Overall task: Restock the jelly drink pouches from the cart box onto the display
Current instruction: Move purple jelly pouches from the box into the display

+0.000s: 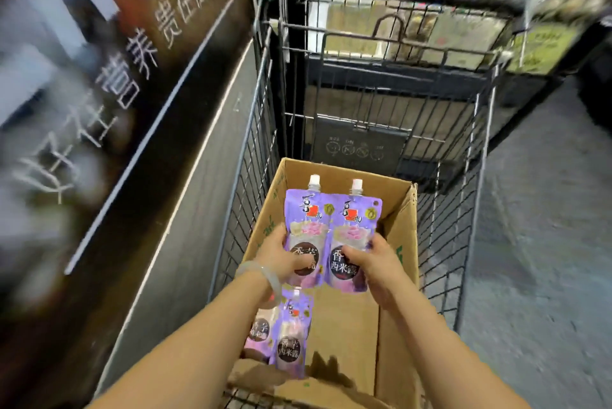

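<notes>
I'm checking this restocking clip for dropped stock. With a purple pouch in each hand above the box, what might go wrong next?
1. Each hand, left hand and right hand, holds its purple spouted jelly pouch only near the lower part; the grip looks light, so one may slip back into the brown cardboard box.
2. Lifting out sideways, the pouches could snag the grey wire cart wall.

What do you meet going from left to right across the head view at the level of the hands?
Dark display panel with white lettering → cart's left wire side → left hand → left purple pouch → right purple pouch → right hand → box's right wall → cart's right wire side → floor.
</notes>
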The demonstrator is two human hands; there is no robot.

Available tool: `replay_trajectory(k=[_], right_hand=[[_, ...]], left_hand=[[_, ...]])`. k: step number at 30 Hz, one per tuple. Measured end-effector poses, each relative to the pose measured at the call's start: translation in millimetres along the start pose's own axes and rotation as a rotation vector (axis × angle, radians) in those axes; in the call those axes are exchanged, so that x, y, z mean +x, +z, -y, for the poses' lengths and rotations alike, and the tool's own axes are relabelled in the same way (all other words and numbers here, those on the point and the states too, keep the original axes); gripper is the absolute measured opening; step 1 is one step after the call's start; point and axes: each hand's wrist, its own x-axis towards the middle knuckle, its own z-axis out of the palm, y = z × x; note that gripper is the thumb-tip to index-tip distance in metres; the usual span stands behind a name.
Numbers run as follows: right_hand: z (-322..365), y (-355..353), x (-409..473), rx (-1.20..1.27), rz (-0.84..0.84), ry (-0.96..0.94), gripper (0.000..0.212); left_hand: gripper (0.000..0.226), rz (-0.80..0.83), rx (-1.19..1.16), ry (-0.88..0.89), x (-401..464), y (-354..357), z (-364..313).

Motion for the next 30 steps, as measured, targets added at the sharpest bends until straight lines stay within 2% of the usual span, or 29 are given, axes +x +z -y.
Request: replay_trajectory(k=[5,11,19,25,30], right_hand=[[45,-5,-51,0.106,0.082,-0.118,0.024],[55,-25,-129,-0.014,0.303,-0.19,0.028],[42,-29,-254,-0.179,0.573,-0.205,0.027],[25,6,-343,-0.249,0.793,-0.208,0.027],[-19,41,-437,-0.345,1.006,-0.195,0.024]], left_hand=[[0.053,-0.091,-0.173,0.133,-62,2,-25],[0.045,-0.246,-0.222,0.238,-174,19,-17],[0.05,-0.494,-0.338,0.251,-330,35,36],[0.046,-0.688,-0.47,0.303,-438,19,74],[0.047,-0.887,-0.538,0.388,-543,11,132]])
